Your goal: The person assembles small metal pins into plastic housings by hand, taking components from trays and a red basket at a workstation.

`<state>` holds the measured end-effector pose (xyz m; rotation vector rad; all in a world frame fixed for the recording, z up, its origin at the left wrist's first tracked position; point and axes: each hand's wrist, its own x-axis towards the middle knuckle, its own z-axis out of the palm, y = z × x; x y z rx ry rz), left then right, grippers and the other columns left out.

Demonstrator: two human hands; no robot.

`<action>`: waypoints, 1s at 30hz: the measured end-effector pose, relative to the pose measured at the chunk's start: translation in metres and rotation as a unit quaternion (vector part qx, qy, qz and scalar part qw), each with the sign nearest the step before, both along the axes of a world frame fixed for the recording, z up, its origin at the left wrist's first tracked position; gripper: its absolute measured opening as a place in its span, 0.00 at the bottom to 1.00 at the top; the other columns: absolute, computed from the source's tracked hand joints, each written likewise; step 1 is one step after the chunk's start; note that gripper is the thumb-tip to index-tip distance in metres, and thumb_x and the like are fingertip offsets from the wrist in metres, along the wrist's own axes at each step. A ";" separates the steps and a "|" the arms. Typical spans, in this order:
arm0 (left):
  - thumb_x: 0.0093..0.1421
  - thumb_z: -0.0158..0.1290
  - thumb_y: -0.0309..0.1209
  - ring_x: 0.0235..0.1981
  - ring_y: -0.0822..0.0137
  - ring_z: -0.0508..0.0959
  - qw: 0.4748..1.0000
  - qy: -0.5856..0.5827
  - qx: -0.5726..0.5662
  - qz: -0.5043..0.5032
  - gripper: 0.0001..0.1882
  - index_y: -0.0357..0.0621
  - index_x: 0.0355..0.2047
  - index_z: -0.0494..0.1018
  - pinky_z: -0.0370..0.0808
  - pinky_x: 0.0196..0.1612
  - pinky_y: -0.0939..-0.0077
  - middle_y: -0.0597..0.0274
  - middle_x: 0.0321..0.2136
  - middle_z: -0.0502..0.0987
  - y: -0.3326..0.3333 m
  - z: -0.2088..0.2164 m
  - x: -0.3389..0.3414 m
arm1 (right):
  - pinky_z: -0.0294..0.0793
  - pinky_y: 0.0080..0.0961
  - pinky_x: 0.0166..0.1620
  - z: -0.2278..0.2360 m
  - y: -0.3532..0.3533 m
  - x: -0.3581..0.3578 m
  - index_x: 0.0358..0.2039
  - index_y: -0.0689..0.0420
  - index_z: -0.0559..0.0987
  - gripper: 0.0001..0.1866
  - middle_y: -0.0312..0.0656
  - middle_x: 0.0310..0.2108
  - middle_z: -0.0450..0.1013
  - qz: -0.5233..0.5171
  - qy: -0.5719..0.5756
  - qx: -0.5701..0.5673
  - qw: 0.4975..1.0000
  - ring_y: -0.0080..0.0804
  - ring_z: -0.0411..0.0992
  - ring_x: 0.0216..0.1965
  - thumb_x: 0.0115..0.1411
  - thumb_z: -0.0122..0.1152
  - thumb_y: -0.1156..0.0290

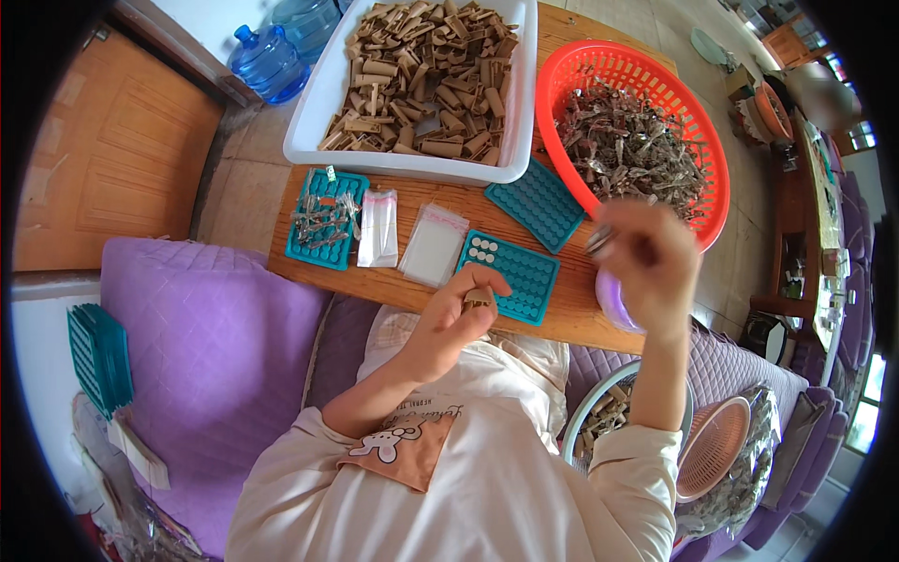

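In front of my body, my left hand (454, 323) has its fingers closed on a small brown curved piece (478, 297). It resembles the pieces heaped in the white tub (302, 140). My right hand (651, 258) is blurred, above a purple bowl (614, 302) at the near rim of the red basket (721, 187). Its fingers are curled, with a small dark shiny thing at the tips that I cannot make out. Between the hands lies a teal pitted tray (524, 286), with several round white pieces (482, 249) in one corner.
Another teal tray (538, 206) touches the tub. At the table's left are a tray (328, 253) of metallic pieces, a white packet (378, 229) and clear bags (434, 245). Crinkled wrapped pieces (627, 140) fill the basket. A pale round basket (571, 426) sits beside my right arm.
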<state>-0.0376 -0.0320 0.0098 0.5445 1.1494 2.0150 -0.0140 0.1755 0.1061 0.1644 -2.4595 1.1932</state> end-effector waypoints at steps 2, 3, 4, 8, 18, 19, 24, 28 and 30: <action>0.54 0.49 0.38 0.22 0.83 0.61 0.999 0.033 -0.019 0.033 0.21 0.39 0.42 0.60 0.59 0.26 0.90 0.70 0.22 0.63 0.003 0.020 0.003 | 0.66 0.16 0.18 -0.011 -0.023 0.012 0.28 0.56 0.74 0.13 0.35 0.23 0.72 0.018 0.014 0.013 1.000 0.21 0.67 0.16 0.39 0.63 0.79; 0.52 0.52 0.38 0.21 0.84 0.61 0.995 0.068 -0.037 0.066 0.23 0.39 0.43 0.60 0.59 0.24 0.90 0.70 0.22 0.64 0.006 0.027 0.004 | 0.67 0.19 0.17 -0.019 -0.029 0.015 0.29 0.56 0.74 0.14 0.35 0.22 0.71 0.025 0.053 0.062 0.996 0.24 0.68 0.17 0.39 0.63 0.78; 0.50 0.54 0.36 0.18 0.84 0.61 0.986 0.111 -0.038 0.120 0.22 0.38 0.42 0.63 0.58 0.20 0.91 0.69 0.23 0.66 0.011 0.031 0.006 | 0.67 0.19 0.17 -0.024 -0.034 0.016 0.30 0.57 0.73 0.14 0.36 0.22 0.71 0.036 0.085 0.075 0.993 0.25 0.68 0.17 0.39 0.63 0.78; 0.50 0.55 0.33 0.17 0.84 0.63 0.980 0.120 -0.095 0.126 0.18 0.38 0.38 0.67 0.59 0.19 0.91 0.67 0.24 0.69 0.010 0.025 0.010 | 0.68 0.19 0.17 -0.029 -0.045 0.024 0.34 0.61 0.73 0.16 0.36 0.21 0.71 0.056 0.097 0.134 0.985 0.27 0.70 0.18 0.40 0.62 0.78; 0.46 0.58 0.27 0.24 0.81 0.70 0.973 0.153 -0.095 0.146 0.13 0.39 0.31 0.68 0.66 0.24 0.88 0.65 0.24 0.72 -0.001 0.022 0.010 | 0.63 0.17 0.16 -0.045 -0.055 0.034 0.32 0.61 0.75 0.16 0.39 0.19 0.71 0.025 0.059 0.028 0.998 0.25 0.68 0.15 0.37 0.63 0.80; 0.45 0.59 0.27 0.24 0.81 0.70 0.977 0.127 -0.087 0.147 0.13 0.39 0.30 0.68 0.66 0.25 0.87 0.66 0.24 0.72 -0.002 0.018 0.011 | 0.66 0.17 0.17 -0.045 -0.056 0.035 0.32 0.61 0.75 0.16 0.39 0.20 0.71 0.025 0.062 0.024 0.998 0.25 0.69 0.17 0.38 0.63 0.79; 0.43 0.61 0.28 0.25 0.81 0.70 0.980 0.071 -0.070 0.170 0.15 0.40 0.29 0.67 0.65 0.26 0.88 0.67 0.24 0.71 0.001 0.010 0.015 | 0.70 0.17 0.19 -0.045 -0.058 0.039 0.32 0.60 0.76 0.16 0.38 0.21 0.71 0.025 0.046 0.027 0.998 0.25 0.70 0.19 0.39 0.64 0.78; 0.42 0.62 0.28 0.24 0.81 0.69 0.981 0.112 -0.102 0.124 0.16 0.40 0.29 0.67 0.63 0.24 0.89 0.68 0.25 0.71 -0.002 0.017 0.008 | 0.70 0.17 0.19 -0.049 -0.055 0.042 0.32 0.60 0.76 0.15 0.38 0.21 0.71 0.027 0.017 0.001 0.999 0.25 0.70 0.19 0.39 0.64 0.78; 0.44 0.60 0.29 0.24 0.81 0.68 0.982 0.110 -0.104 0.111 0.16 0.40 0.30 0.67 0.63 0.24 0.88 0.68 0.24 0.70 -0.001 0.018 0.006 | 0.70 0.16 0.19 -0.050 -0.054 0.043 0.33 0.60 0.76 0.16 0.38 0.22 0.71 0.032 0.008 -0.015 0.999 0.24 0.70 0.19 0.39 0.64 0.78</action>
